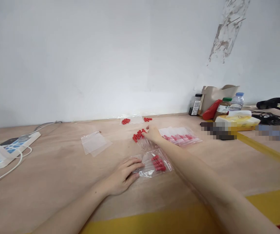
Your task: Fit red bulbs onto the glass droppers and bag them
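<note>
My left hand (pixel 124 174) lies with fingers stretched out and touches the left edge of a clear zip bag (pixel 146 173). Inside that bag are several droppers with red rubber bulbs (pixel 158 163), lying side by side. Beyond it is a loose bunch of droppers (pixel 140 138), red bulbs pointing away and thin clear stems toward me. My right hand (pixel 153 134) is at the right side of this bunch, fingers closed at a red bulb; the hand partly hides the stems. Right of it, a row of filled bags (pixel 180 136) overlaps, with red bulbs showing through.
Flat clear bags (pixel 94 143) lie at left. Two groups of red bulbs (pixel 126 121) lie on clear plastic by the wall. A power strip (pixel 13 149) with white cables is far left. Bottles (pixel 224 109), a beige bag (pixel 211 97) and a tissue pack (pixel 237 122) stand at right.
</note>
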The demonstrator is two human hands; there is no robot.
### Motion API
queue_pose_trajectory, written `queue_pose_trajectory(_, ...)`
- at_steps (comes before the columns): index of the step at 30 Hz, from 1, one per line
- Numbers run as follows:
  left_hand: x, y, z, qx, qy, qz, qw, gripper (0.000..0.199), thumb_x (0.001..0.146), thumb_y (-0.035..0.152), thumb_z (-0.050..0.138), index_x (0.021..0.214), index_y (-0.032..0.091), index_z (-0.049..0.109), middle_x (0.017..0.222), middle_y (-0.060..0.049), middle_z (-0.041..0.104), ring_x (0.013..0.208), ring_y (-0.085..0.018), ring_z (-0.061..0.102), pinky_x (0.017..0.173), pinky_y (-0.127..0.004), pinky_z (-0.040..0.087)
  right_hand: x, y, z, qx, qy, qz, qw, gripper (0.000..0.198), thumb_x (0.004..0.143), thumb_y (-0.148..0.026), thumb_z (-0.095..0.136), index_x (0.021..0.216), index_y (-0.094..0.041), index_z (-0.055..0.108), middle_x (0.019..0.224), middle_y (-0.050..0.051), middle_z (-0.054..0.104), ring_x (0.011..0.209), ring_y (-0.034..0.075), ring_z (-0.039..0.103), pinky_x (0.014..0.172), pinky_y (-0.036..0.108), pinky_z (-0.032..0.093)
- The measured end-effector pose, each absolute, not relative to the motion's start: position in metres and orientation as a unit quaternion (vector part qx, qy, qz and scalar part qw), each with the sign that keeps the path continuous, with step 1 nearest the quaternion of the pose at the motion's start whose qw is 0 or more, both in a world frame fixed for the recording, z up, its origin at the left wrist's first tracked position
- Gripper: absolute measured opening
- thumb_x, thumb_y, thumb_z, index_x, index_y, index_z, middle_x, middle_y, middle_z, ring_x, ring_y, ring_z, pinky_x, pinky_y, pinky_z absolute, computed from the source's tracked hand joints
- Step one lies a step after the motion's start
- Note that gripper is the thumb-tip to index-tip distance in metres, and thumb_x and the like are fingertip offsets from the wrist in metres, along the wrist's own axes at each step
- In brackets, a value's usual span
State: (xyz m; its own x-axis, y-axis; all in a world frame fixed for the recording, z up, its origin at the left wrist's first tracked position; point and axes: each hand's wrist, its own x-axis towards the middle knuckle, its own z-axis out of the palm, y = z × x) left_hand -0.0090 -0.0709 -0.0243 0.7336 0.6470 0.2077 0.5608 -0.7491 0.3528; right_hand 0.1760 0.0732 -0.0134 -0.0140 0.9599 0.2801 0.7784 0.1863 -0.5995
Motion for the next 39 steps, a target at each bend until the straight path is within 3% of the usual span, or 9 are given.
queue_pose_trajectory(4,-0.010,-0.071,-0.024,0.920,0.330,0.157,0.139,0.035,0.089,0.025,0.038,0.123,0.025,0.043,0.126,-0.006,0.043,0.119,-0.020,0.036,0.100,-0.038,0.031,0.169,0.088,-0.023,-0.645,-0.681,0.142,0.316,0.035,0.068,-0.026,0.057,0.098,-0.008,0.053,0.095,0.015,0.060,0.093,0.022,0.054,0.074,0.027,0.040)
queue_pose_trajectory(10,-0.010,-0.069,-0.027,0.918,0.332,0.165,0.139,0.035,0.089,0.025,0.038,0.123,0.025,0.043,0.127,-0.005,0.043,0.119,-0.019,0.036,0.100,-0.037,0.031,0.177,0.091,-0.022,-0.652,-0.673,0.169,0.306,0.011,0.065,-0.015,0.057,0.076,-0.013,0.058,0.079,0.009,0.063,0.081,0.019,0.058,0.067,0.023,0.040)
queue_pose_trajectory(15,-0.010,-0.069,-0.028,0.917,0.333,0.167,0.139,0.035,0.089,0.025,0.038,0.123,0.026,0.043,0.127,-0.005,0.043,0.119,-0.020,0.037,0.100,-0.038,0.032,0.183,0.090,-0.015,-0.657,-0.651,0.191,0.329,0.006,0.065,-0.012,0.055,0.071,-0.012,0.057,0.069,0.008,0.062,0.072,0.018,0.059,0.060,0.022,0.041)
queue_pose_trajectory(19,-0.010,-0.068,-0.029,0.917,0.334,0.164,0.140,0.035,0.089,0.025,0.038,0.123,0.026,0.044,0.128,-0.004,0.043,0.119,-0.019,0.037,0.100,-0.037,0.032,0.202,0.078,-0.009,-0.647,-0.627,0.226,0.370,0.018,0.071,-0.015,0.048,0.089,-0.011,0.051,0.059,0.003,0.057,0.050,0.014,0.056,0.047,0.021,0.041)
queue_pose_trajectory(22,-0.011,-0.068,-0.030,0.915,0.342,0.167,0.134,0.037,0.089,0.028,0.038,0.126,0.025,0.040,0.128,-0.005,0.044,0.119,-0.020,0.037,0.100,-0.038,0.031,0.230,0.055,-0.009,-0.622,-0.615,0.242,0.420,0.029,0.076,-0.016,0.039,0.106,-0.015,0.039,0.061,-0.003,0.053,0.045,0.009,0.055,0.042,0.018,0.041)
queue_pose_trajectory(24,-0.011,-0.068,-0.030,0.912,0.352,0.168,0.127,0.041,0.089,0.030,0.039,0.129,0.024,0.034,0.129,-0.006,0.043,0.119,-0.020,0.037,0.101,-0.039,0.031,0.250,0.036,-0.013,-0.569,-0.591,0.262,0.508,0.034,0.076,-0.018,0.039,0.109,-0.018,0.033,0.068,-0.004,0.051,0.046,0.009,0.055,0.042,0.019,0.044)
queue_pose_trajectory(28,-0.011,-0.068,-0.031,0.916,0.348,0.159,0.123,0.039,0.089,0.029,0.038,0.128,0.024,0.037,0.129,-0.006,0.043,0.120,-0.019,0.036,0.101,-0.038,0.030,0.277,0.004,-0.028,-0.505,-0.520,0.310,0.615,0.035,0.071,-0.021,0.046,0.102,-0.022,0.029,0.065,-0.006,0.046,0.044,0.011,0.054,0.042,0.025,0.049)
queue_pose_trajectory(34,-0.009,-0.068,-0.027,0.917,0.343,0.156,0.131,0.037,0.088,0.028,0.039,0.125,0.024,0.042,0.127,-0.005,0.044,0.119,-0.019,0.038,0.101,-0.038,0.030,0.274,-0.008,-0.044,-0.487,-0.457,0.383,0.639,0.035,0.067,-0.019,0.051,0.092,-0.026,0.028,0.071,-0.005,0.047,0.044,0.011,0.053,0.042,0.028,0.050)
queue_pose_trajectory(39,-0.010,-0.069,-0.028,0.919,0.339,0.148,0.135,0.037,0.089,0.028,0.038,0.126,0.026,0.041,0.129,-0.004,0.043,0.120,-0.019,0.036,0.102,-0.038,0.029,0.263,-0.013,-0.048,-0.454,-0.400,0.468,0.644,0.031,0.065,-0.013,0.051,0.084,-0.025,0.029,0.067,-0.006,0.049,0.047,0.012,0.056,0.050,0.030,0.052)
